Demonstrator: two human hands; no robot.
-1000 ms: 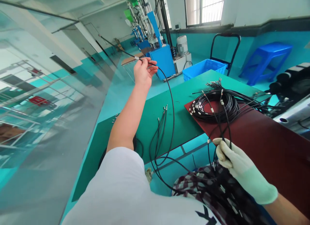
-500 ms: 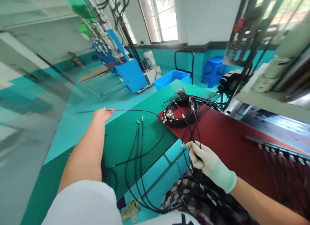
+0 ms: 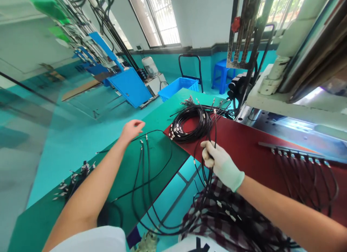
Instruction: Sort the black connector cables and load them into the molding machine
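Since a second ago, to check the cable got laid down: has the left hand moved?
Yes. The left hand has dropped from raised height to the green mat.

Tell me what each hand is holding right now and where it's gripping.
The gloved right hand grips a bunch of black cables partway along their length. The bare left hand rests on one black cable on the green mat; a grip cannot be told.

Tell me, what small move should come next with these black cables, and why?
Probably the left hand lets go and draws back toward the gloved right hand. Its cable already lies on the green mat beside two others, while the right hand's grip is closed on a bundle from the coil.
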